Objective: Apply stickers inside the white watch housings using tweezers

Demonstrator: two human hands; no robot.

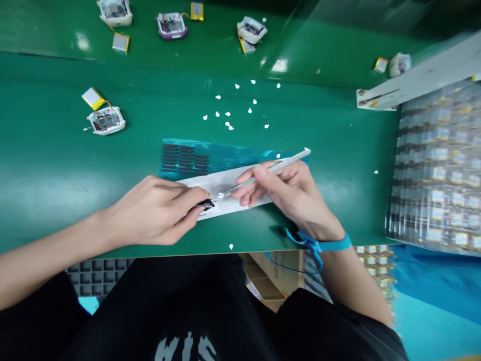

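My left hand pinches a small black part between thumb and fingers, much of it hidden. In my right hand is a pair of pale tweezers, held like a pen and slanting down to the left. A tiny white piece shows at the tweezers' tip, just right of the black part. Both hands are over a white printed strip, which overlaps a blue-green sheet. Rows of thin black pieces lie on that sheet's left end.
Several small white stickers are scattered beyond the sheet. Opened device housings with batteries, such as this one, lie on the green table. At right stand a white metal bracket and stacked clear trays. A blue wrist strap circles my right wrist.
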